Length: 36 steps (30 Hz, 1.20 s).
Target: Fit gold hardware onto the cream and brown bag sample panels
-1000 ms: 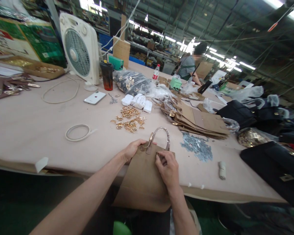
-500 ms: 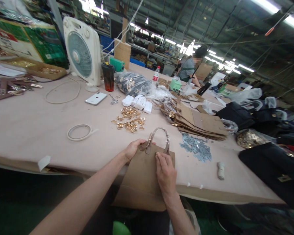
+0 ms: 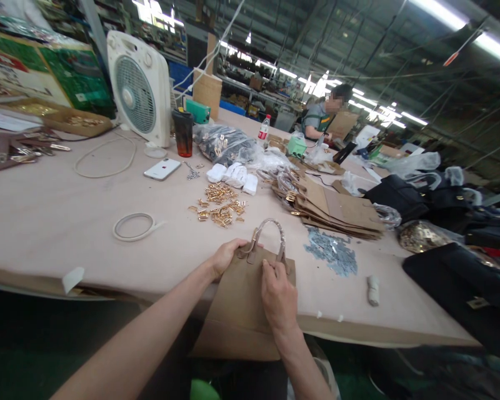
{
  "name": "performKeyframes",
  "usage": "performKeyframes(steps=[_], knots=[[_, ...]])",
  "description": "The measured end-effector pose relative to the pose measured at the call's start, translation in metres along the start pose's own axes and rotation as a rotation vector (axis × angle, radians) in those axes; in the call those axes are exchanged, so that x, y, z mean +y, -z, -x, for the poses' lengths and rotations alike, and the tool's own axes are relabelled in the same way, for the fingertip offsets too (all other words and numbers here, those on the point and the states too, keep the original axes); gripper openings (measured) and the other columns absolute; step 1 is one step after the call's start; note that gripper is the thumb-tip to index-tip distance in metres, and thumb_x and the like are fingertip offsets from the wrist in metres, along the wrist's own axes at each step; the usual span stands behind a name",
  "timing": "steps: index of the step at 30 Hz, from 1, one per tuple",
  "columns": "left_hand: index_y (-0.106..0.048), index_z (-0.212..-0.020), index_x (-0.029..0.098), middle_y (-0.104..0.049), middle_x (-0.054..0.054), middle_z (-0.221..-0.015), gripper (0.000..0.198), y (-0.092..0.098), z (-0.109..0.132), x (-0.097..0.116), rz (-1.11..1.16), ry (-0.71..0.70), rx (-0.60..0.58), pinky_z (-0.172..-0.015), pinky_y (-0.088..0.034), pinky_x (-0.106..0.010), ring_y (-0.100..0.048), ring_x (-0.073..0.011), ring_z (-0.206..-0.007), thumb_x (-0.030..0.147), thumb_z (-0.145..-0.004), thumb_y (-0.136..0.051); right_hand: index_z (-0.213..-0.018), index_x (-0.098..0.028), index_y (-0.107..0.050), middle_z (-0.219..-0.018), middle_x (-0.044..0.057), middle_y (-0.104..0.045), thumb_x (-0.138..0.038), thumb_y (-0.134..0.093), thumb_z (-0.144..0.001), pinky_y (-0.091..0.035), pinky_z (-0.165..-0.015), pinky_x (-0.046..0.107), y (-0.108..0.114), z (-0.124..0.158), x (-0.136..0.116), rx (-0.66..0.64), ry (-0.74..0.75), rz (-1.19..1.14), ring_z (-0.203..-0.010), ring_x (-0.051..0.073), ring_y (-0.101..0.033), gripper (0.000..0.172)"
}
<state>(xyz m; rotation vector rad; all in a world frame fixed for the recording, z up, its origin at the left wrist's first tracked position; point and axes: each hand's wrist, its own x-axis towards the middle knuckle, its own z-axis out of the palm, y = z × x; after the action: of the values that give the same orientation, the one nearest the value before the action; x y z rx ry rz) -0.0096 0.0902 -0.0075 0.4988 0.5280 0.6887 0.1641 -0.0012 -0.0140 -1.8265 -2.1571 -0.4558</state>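
At the table's (image 3: 45,222) near edge a brown bag (image 3: 241,300) lies flat, its bottom hanging over. The left hand (image 3: 225,256) grips its top corner, seemingly to steady it, while the right hand's (image 3: 278,294) fingertips pinch near the handle (image 3: 270,230) base. Gold clips (image 3: 220,204) lie just beyond.

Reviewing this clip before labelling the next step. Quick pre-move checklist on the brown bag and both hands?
1. Left hand grips the brown bag at its top left corner: ok.
2. Right hand presses on the bag front, fingertips just below the handle: ok.
3. Small part under the right fingertips: cannot tell, hidden.
4. Bag fully on the table: not ok, its lower part hangs over the near edge.
5. Gold clips lie apart from the bag: ok.
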Motion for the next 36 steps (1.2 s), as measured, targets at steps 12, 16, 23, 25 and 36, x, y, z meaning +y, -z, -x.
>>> performKeyframes(steps=[12,16,23,25,36], knots=[[-0.066,-0.133,0.012,-0.079,-0.012,-0.114,0.058,-0.007,0.003,0.002,-0.195,-0.045,0.138,-0.095,-0.057,-0.044,-0.074,-0.0322,-0.106,0.044,-0.084,-0.062,-0.147,-0.011,-0.051,-0.147,0.026,-0.053,-0.009,-0.046,-0.086,-0.063,-0.063,0.039,-0.008,0.012,-0.022,-0.083,-0.156,-0.154,-0.09,0.03,-0.075,0.061],[-0.058,-0.14,0.014,-0.066,-0.013,-0.14,0.072,-0.007,-0.001,-0.001,-0.542,-0.337,0.308,-0.109,-0.051,-0.045,-0.061,-0.033,-0.131,0.057,-0.082,-0.064,-0.147,-0.014,-0.049,-0.144,0.021,-0.055,-0.013,-0.051,-0.085,-0.065,-0.076,0.044,0.0,0.0,-0.018,-0.124,-0.244,-0.268,-0.102,0.032,-0.074,0.062],[-0.063,-0.115,0.018,-0.061,-0.018,-0.138,0.068,0.009,0.005,-0.019,-1.407,-0.632,0.638,-0.12,-0.039,-0.053,-0.054,-0.0396,-0.134,0.066,-0.067,-0.067,-0.125,-0.032,-0.062,-0.127,0.002,-0.064,-0.016,-0.057,-0.086,-0.062,-0.075,0.034,0.016,-0.007,-0.016,-0.054,-0.314,-0.434,-0.09,0.022,-0.074,0.043],[-0.063,-0.096,0.02,-0.064,-0.019,-0.131,0.054,0.013,0.004,-0.022,-1.496,-0.621,0.662,-0.117,-0.042,-0.052,-0.057,-0.0391,-0.129,0.067,-0.07,-0.061,-0.121,-0.033,-0.065,-0.125,0.001,-0.065,-0.015,-0.059,-0.085,-0.061,-0.077,0.032,0.017,-0.006,-0.015,-0.03,-0.314,-0.461,-0.09,0.02,-0.073,0.041],[-0.059,-0.102,0.022,-0.073,-0.014,-0.105,0.048,0.006,0.012,-0.013,-1.388,-0.397,0.826,-0.096,-0.052,-0.051,-0.068,-0.038,-0.106,0.065,-0.089,-0.043,-0.122,-0.019,-0.068,-0.104,0.007,-0.071,-0.044,-0.059,-0.096,-0.051,-0.056,0.025,0.003,-0.013,0.027,0.246,-0.622,-1.409,-0.063,0.012,-0.059,0.037]])
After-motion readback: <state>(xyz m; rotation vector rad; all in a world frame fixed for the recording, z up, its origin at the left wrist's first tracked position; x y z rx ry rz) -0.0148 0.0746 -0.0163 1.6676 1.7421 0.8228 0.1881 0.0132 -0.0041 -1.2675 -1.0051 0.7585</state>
